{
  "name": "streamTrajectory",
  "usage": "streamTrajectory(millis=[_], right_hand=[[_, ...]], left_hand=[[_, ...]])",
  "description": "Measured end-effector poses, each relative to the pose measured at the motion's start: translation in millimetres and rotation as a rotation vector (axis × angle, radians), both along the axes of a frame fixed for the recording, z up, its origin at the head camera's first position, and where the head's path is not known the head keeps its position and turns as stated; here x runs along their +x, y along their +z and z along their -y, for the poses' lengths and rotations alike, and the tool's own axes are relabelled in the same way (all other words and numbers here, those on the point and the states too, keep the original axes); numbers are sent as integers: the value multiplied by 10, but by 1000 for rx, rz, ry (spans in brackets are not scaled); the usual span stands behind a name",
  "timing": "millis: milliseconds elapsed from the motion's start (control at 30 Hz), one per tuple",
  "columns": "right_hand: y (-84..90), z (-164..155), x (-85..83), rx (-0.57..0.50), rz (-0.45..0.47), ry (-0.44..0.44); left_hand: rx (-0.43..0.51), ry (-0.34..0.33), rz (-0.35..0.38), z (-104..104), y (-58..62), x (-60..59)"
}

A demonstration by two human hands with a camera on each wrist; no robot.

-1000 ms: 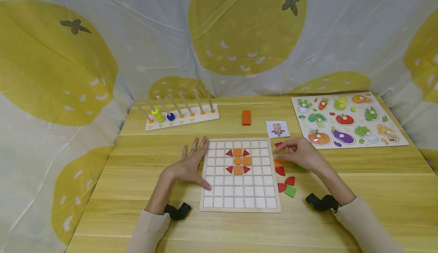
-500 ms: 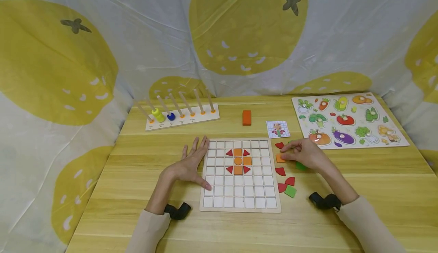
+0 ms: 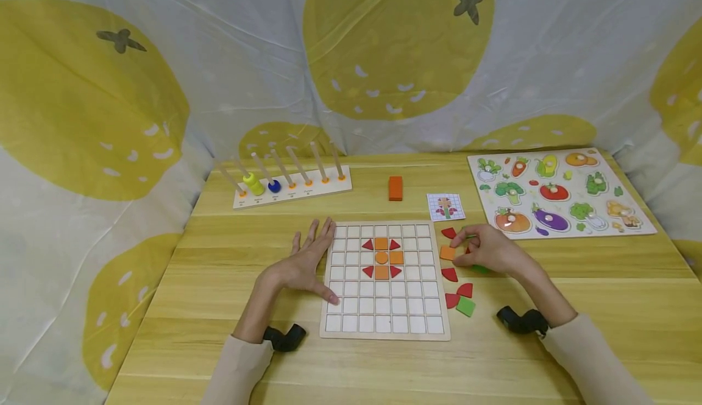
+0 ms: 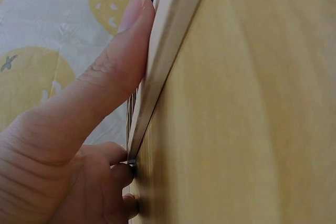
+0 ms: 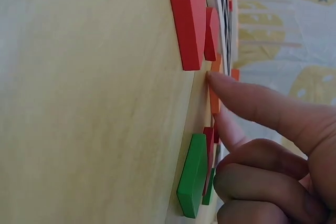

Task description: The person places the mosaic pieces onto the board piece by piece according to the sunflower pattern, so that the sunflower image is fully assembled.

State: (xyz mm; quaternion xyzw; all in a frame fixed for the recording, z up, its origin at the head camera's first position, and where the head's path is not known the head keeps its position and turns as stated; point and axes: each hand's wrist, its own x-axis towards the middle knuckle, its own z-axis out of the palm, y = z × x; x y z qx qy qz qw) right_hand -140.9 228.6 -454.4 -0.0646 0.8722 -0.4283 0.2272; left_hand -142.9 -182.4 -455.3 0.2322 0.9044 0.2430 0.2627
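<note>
Orange square tile (image 3: pixel 447 253) lies flat, pinched by right hand (image 3: pixel 487 250) fingers.

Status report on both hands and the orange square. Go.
Left hand flat against grid board edge, steadying. Right hand pinching orange square on the table beside the board. Loose red pieces close around it.

Matt wood table (image 3: pixel 548 307), wooden grid board (image 3: pixel 384 335), painted tiles (image 3: pixel 465 306), cloth backdrop (image 3: pixel 219 58)
</note>
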Motion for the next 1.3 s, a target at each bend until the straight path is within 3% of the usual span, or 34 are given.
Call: streamTrajectory(millis=[200,367,500,833,1033,1300], right_hand=[[8,40,4,31,-30,0],[19,59,3,85,-124,-5],[32,127,0,58,-176,-26],[114,805,37,-41,-162,19],[103,1256,57,-4,-182,66],[72,1428,3,19,-149,24]], left_hand=[[4,2,5,0,14,-3],[4,3,5,2,9,-6],[7,1,0,4,1,-9],[-5,2,4,11,-12,3],[0,2,8,16,-10,8],[0,2,8,15,-16,-3]])
